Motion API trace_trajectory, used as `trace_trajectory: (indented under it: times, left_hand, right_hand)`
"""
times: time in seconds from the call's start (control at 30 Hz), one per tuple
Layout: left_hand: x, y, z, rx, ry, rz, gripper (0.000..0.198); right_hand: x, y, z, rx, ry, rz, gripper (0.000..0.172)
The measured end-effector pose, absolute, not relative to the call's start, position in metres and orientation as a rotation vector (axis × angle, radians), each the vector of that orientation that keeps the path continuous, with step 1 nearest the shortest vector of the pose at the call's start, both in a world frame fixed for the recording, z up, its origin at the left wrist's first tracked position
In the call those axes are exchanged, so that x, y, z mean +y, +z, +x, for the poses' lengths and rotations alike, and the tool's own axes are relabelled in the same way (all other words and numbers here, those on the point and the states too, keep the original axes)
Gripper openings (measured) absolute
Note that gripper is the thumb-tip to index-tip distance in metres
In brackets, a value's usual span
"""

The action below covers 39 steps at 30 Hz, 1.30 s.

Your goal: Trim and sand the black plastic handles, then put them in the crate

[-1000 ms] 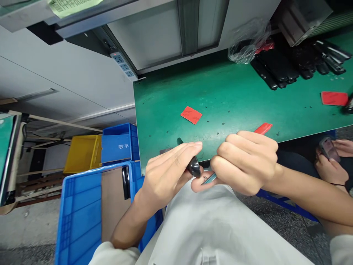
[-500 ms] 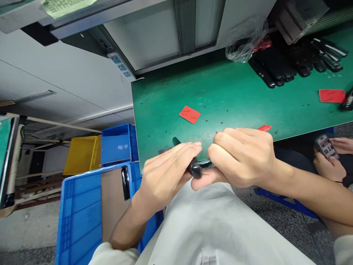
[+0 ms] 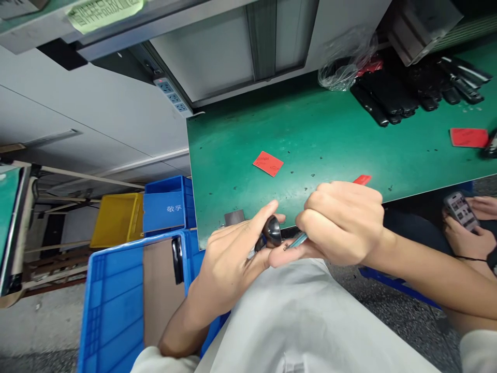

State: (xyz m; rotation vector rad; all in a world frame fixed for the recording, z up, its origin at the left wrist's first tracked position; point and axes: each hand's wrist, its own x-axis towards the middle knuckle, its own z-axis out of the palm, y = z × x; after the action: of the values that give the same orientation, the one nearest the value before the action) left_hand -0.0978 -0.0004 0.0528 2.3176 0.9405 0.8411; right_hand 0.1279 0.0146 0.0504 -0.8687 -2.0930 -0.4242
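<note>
My left hand point(image 3: 229, 254) is closed around a glossy black part with a rounded end point(image 3: 273, 230); most of the part is hidden in the fingers. In my closed right hand point(image 3: 341, 223) is a knife point(image 3: 298, 241), its thin metal blade pointing at the black part. A red end that looks like the knife's handle sticks out behind the knuckles. Small dark crumbs lie on my right thumb, just below the blade. Both hands are close together over my lap at the front edge of the green table point(image 3: 225, 140).
On the table lie a red card point(image 3: 268, 163), a second red piece point(image 3: 469, 138), a grey piece point(image 3: 234, 217) and dark crumbs. Black parts point(image 3: 388, 96) are piled at the back right. Left stands a blue crate point(image 3: 116, 295). Another person's hands point(image 3: 471, 233) hold a phone at right.
My left hand has turned the black part, so its rounded end now faces up toward me. The blade has drawn slightly away from it and tilted.
</note>
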Motion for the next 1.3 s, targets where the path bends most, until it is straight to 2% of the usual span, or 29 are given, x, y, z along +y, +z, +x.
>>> trace_trajectory:
  times: [0.13, 0.3, 0.47, 0.67, 0.77, 0.93, 1.03, 1.3]
  left_hand:
    - [-0.001, 0.053, -0.099, 0.92, 0.827, 2.317, 0.062]
    - [-0.001, 0.057, -0.097, 0.931, 0.832, 2.321, 0.058]
    - [-0.003, 0.061, -0.095, 0.957, 0.803, 2.305, 0.053]
    - [-0.007, 0.059, -0.098, 1.074, 0.729, 2.164, 0.059]
    - [-0.009, 0.056, -0.099, 1.062, 0.737, 1.966, 0.058]
    - [-0.017, 0.05, -0.085, 0.965, 0.903, 1.234, 0.054]
    - [-0.022, 0.046, -0.074, 0.942, 0.997, 0.979, 0.055]
    - [-0.025, 0.047, -0.078, 1.1, 0.943, 1.291, 0.047]
  right_hand:
    - [0.012, 0.051, 0.128, -2.145, -0.282, -0.976, 0.052]
    - [0.009, 0.054, 0.127, -2.187, -0.301, -1.023, 0.061]
    - [0.009, 0.05, 0.125, -2.143, -0.357, -0.985, 0.059]
    - [0.011, 0.041, 0.121, -2.075, -0.463, -0.875, 0.053]
    - [0.011, 0.039, 0.12, -2.059, -0.448, -0.884, 0.055]
    - [0.008, 0.044, 0.117, -1.934, -0.047, -1.007, 0.054]
    - [0.006, 0.046, 0.114, -1.929, 0.014, -1.033, 0.056]
    - [0.013, 0.053, 0.12, -2.147, -0.084, -1.005, 0.065]
